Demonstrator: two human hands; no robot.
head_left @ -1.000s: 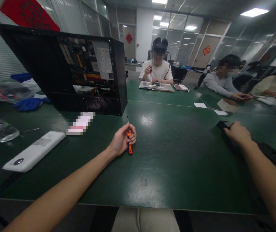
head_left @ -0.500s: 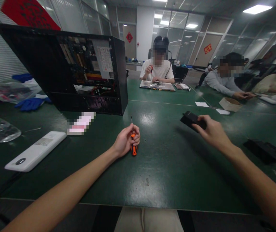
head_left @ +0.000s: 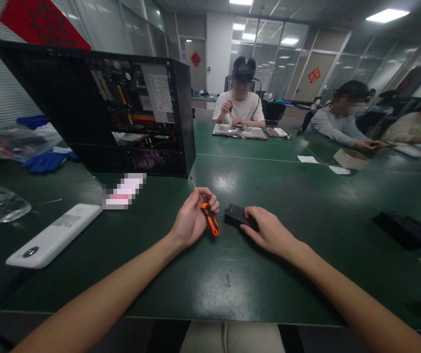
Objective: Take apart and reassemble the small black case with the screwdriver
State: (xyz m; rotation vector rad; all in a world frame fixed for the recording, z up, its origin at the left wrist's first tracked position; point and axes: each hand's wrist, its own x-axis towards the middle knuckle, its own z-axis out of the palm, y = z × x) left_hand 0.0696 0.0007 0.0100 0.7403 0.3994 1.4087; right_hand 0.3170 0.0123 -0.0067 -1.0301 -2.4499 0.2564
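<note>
An orange and black screwdriver is pinched in my left hand, its thin shaft between thumb and fingers. The tip points up and away to the left, and the handle hangs toward me. Close by on the right, my right hand grips a small black box-shaped part, with thumb and fingers on its near end. The part is low at the green table; whether it rests there I cannot tell. Beyond my left hand stands an open black computer case with its inner boards showing.
At left lie a white power bank-like device with a black cable, a clear bottle and blue gloves. Another black part sits at right. Across the table, a person works with a screwdriver; other people sit at the right.
My right hand has brought the black part leftward and down, close beside my left hand. In my left hand the screwdriver has tilted, its tip leaning left and its handle right.
</note>
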